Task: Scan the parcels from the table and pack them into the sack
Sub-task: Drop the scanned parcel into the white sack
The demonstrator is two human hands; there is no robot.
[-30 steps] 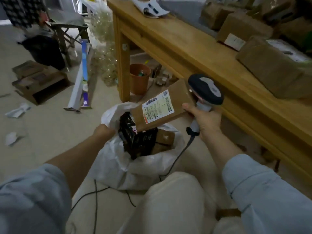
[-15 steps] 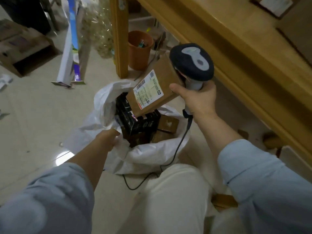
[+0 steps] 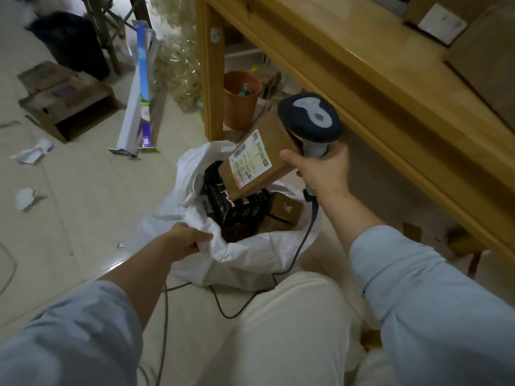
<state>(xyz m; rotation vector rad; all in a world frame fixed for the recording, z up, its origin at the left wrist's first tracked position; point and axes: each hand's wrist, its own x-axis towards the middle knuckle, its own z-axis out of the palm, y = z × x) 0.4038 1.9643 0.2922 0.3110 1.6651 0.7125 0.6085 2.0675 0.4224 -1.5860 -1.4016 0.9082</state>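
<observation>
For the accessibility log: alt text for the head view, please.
The right hand holds a barcode scanner and a labelled brown parcel over an open white sack, whose rim the left hand grips. Other parcels lie inside.

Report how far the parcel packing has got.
Done: a black box and brown parcels lie in the sack. In hand: the right hand holds the scanner and a labelled parcel above the sack's mouth, while the left hand grips its rim. Left: at least two cartons on the table.
</observation>
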